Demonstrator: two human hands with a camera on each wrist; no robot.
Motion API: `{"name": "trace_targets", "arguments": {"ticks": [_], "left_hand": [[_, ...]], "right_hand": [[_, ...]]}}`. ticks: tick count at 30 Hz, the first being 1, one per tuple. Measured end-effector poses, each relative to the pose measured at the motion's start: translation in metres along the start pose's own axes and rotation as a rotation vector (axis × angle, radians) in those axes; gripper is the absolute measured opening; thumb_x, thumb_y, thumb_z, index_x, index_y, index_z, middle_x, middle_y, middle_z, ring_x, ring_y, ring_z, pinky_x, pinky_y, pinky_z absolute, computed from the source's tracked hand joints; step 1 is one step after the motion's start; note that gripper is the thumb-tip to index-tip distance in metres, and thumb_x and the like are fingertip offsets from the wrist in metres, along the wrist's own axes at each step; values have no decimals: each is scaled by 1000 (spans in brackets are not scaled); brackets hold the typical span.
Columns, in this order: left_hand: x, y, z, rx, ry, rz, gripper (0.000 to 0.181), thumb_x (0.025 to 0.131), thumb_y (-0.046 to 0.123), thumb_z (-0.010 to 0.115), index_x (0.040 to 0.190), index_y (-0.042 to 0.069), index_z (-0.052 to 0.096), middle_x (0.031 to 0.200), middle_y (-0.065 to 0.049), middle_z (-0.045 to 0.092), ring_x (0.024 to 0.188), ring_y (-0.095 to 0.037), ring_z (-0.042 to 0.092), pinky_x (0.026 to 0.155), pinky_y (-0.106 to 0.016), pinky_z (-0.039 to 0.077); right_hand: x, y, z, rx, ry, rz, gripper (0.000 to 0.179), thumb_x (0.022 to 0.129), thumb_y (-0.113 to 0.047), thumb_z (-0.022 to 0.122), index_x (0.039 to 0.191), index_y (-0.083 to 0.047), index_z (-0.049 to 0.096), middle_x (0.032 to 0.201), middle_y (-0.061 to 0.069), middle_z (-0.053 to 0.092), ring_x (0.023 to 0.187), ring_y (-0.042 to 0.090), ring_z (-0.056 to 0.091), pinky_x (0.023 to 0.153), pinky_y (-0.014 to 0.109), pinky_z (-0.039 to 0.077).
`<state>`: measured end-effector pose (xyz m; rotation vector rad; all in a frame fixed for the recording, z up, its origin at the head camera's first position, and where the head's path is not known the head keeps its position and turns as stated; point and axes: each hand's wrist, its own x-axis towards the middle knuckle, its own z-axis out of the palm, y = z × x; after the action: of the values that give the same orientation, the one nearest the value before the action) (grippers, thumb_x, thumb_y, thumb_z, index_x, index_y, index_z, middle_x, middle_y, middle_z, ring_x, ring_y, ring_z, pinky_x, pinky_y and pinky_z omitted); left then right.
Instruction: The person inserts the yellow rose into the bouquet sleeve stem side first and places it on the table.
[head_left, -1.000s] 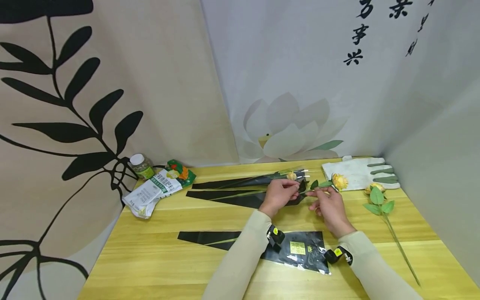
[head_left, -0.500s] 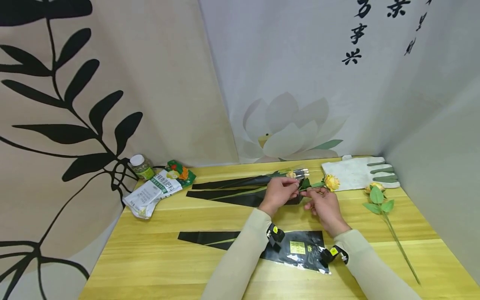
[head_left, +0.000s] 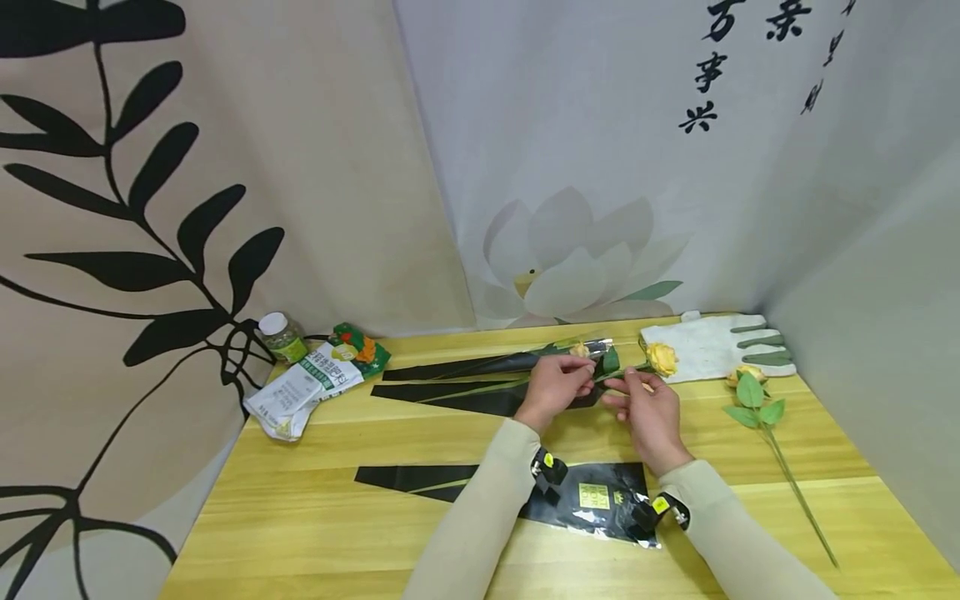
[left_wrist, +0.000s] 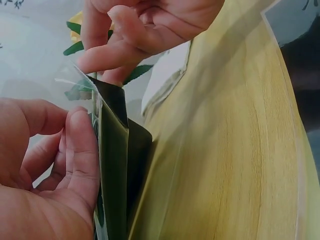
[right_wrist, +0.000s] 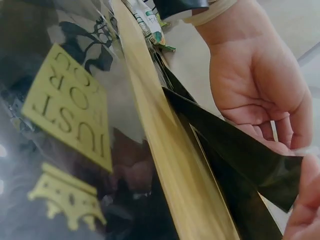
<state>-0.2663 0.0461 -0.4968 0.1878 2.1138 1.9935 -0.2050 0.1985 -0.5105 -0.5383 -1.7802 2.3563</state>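
Note:
My left hand [head_left: 557,388] pinches the opening edge of a black flower sleeve [left_wrist: 114,165] with a clear front; in the left wrist view the sleeve's mouth gapes. Just to its right, my right hand [head_left: 649,417] pinches the stem of a yellow artificial rose [head_left: 662,359] below the bloom. The stem runs leftward into the sleeve, and the bloom sticks out past my right fingers. Green leaves [head_left: 609,360] show at the sleeve's mouth between both hands. In the right wrist view a black sleeve flap [right_wrist: 245,155] spans between the hands, where only part of my right hand [right_wrist: 306,202] appears.
Behind lies another sleeve [head_left: 457,365] with a rose inside. A flat black sleeve [head_left: 615,500] lies nearer me, partly under my forearms. A loose rose [head_left: 787,467] rests at right, near a white-and-green glove [head_left: 697,346]. A printed pouch [head_left: 318,379] and a jar [head_left: 282,337] stand at left.
My right hand has moved left with the rose, and the bloom is closer to the sleeve's mouth. More of the leafy stem is inside. My left hand stays about where it was.

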Motion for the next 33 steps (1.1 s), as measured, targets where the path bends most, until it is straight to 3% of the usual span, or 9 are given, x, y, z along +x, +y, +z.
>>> {"name": "trace_targets", "arguments": {"ticks": [4, 9, 14, 33], "left_hand": [[-1, -1, -1, -2, 3, -4, 13, 100, 11, 74, 109, 7, 83, 95, -7, 79, 73, -9, 72, 71, -25, 66], [-1, 0, -2, 4, -10, 4, 15, 101, 11, 73, 110, 5, 83, 98, -11, 80, 73, -8, 72, 71, -25, 66], [0, 0, -3, 5, -11, 15, 16, 101, 11, 73, 113, 3, 82, 101, -13, 80, 73, -8, 72, 71, -25, 65], [2, -1, -1, 27, 10, 24, 14, 100, 10, 74, 110, 6, 83, 87, -5, 77, 70, -9, 71, 70, -25, 66]], "right_hand": [[1, 0, 3, 52, 70, -30, 20, 109, -26, 62, 116, -9, 55, 89, -7, 78, 62, 6, 74, 44, 17, 47], [0, 1, 8, 98, 174, -92, 23, 103, -22, 72, 113, -7, 57, 94, -6, 70, 61, 6, 72, 42, 18, 46], [0, 1, 10, 117, 230, -89, 23, 104, -27, 70, 113, -6, 63, 93, -4, 73, 60, 5, 71, 41, 19, 45], [-2, 9, 4, -15, 88, 10, 26, 105, -31, 70, 115, -7, 69, 86, -15, 78, 53, 4, 65, 41, 19, 42]]}}
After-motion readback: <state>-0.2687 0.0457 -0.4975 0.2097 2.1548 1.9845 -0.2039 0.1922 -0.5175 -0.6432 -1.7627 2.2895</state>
